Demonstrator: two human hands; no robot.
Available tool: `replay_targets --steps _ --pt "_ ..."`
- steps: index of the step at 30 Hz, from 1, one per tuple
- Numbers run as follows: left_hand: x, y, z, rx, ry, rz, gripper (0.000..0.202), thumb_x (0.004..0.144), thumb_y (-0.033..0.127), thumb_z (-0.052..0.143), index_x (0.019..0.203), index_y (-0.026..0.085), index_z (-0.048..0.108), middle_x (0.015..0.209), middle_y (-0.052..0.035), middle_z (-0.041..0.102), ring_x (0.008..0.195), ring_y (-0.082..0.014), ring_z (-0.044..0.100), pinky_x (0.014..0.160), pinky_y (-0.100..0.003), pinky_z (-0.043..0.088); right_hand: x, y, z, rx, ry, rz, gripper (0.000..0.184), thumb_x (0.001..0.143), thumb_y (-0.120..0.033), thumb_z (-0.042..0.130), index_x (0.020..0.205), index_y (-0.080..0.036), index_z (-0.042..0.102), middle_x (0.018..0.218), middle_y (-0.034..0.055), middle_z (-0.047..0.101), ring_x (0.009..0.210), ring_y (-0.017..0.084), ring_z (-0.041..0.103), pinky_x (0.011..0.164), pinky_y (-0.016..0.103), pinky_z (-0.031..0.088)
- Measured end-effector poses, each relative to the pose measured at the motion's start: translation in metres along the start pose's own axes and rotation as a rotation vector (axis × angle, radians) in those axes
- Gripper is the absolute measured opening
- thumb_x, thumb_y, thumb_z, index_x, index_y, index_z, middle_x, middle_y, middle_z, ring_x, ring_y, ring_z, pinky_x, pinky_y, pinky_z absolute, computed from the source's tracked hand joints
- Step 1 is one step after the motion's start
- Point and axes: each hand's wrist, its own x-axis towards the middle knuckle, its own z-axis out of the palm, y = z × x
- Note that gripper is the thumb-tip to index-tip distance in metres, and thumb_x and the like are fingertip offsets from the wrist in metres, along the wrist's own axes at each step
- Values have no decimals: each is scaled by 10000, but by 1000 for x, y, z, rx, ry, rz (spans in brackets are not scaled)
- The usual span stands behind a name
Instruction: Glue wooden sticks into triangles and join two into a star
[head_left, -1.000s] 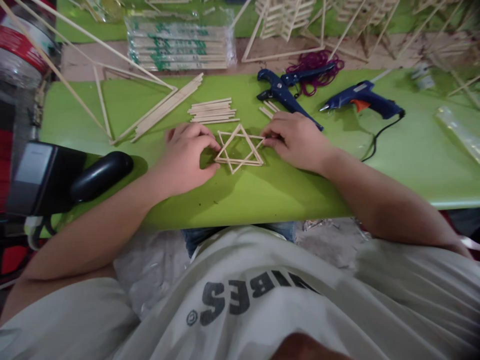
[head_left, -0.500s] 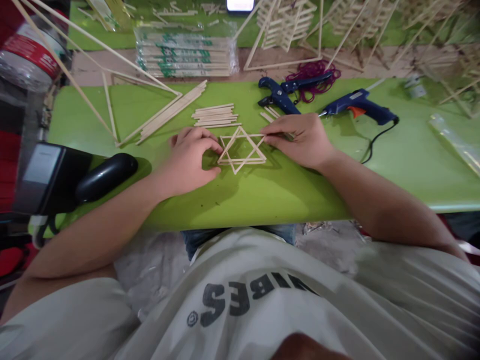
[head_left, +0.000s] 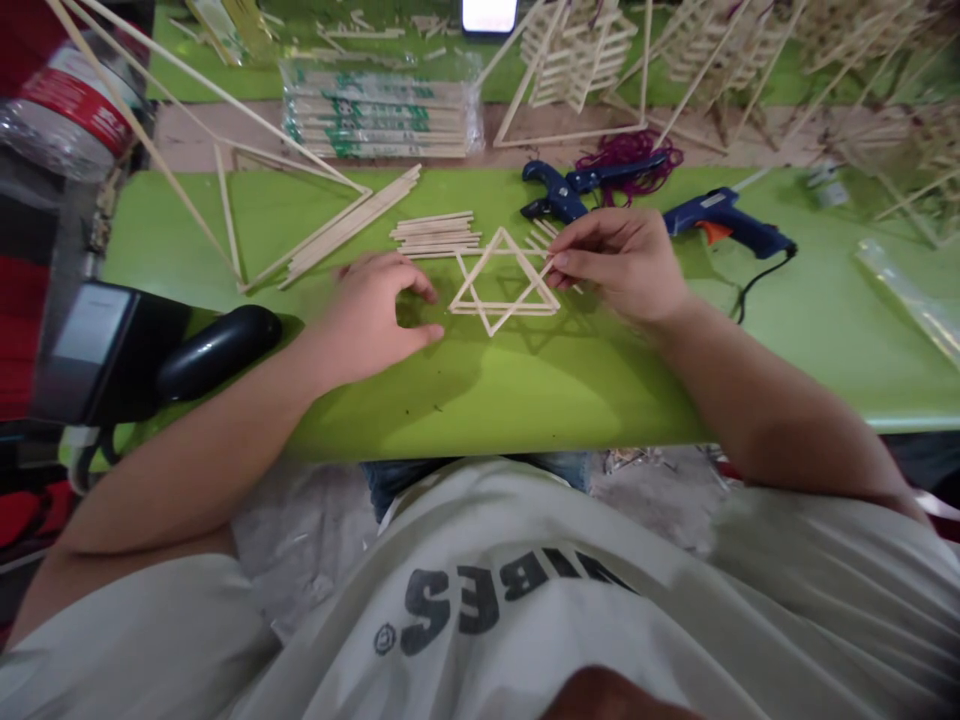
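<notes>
A six-pointed star of thin wooden sticks (head_left: 502,309) hangs tilted just over the green table (head_left: 525,390). My right hand (head_left: 622,262) is closed in a pinch on the star's right point. My left hand (head_left: 367,315) rests on the table just left of the star, fingers loosely spread and holding nothing. Its thumb points toward the star's left tip without touching it. A small pile of short sticks (head_left: 435,235) lies just behind the star.
A blue glue gun (head_left: 720,220) with a black cord lies right of my right hand. A dark blue tool (head_left: 559,195) and purple yarn (head_left: 630,155) lie behind it. Long sticks (head_left: 345,225), packed sticks (head_left: 379,110) and a black device (head_left: 214,350) are to the left.
My right hand has lifted the star's right side and drawn it slightly right and away. My left hand has let go of the star's left tip and stays on the table.
</notes>
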Motion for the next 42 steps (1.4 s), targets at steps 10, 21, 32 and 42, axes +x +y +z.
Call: replay_targets --steps 10,21,32,42 --pt "2 -12 12 -398 120 110 261 917 456 986 991 261 830 1060 -59 862 998 -258 782 1032 -469 667 3 -2 -6 16 173 -9 406 851 -629 999 1038 -311 831 923 22 830 854 243 785 785 454 713" --pt "20 -19 45 -928 103 414 411 954 445 1022 1258 229 850 1317 -123 868 998 -198 813 907 -369 698 -4 -58 14 299 208 -45 298 841 -382 1083 923 -324 802 882 -13 831 797 200 791 661 345 692" --pt "16 -8 39 -1119 414 625 471 993 726 952 1010 256 922 999 -72 903 645 -129 749 482 -245 490 -9 -80 107 364 194 -119 331 864 -418 1107 908 -269 815 901 -12 834 796 152 805 738 283 705" --pt "-2 4 25 -1126 501 581 346 1059 589 939 897 285 926 702 9 800 493 -89 655 421 -210 411 -5 -65 112 377 239 -137 326 886 -447 1087 941 -316 794 927 -27 818 882 162 804 765 299 684"
